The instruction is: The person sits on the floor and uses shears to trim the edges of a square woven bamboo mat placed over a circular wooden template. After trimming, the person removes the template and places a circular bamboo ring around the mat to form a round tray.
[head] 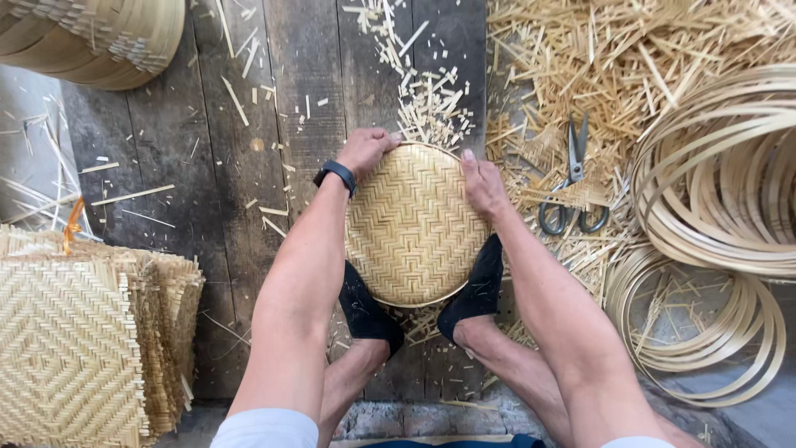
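Left hand (365, 149) and right hand (482, 187) gripped round woven tray (413, 226) at rim. Scissors (572, 178) lay right of tray; square mats (79, 348) lower left, cut off by frame.

A: Any packages, labels, signs or screens in view?

B: None that I can make out. Only a dark band on the left wrist, and whether it has a screen can't be told from here.
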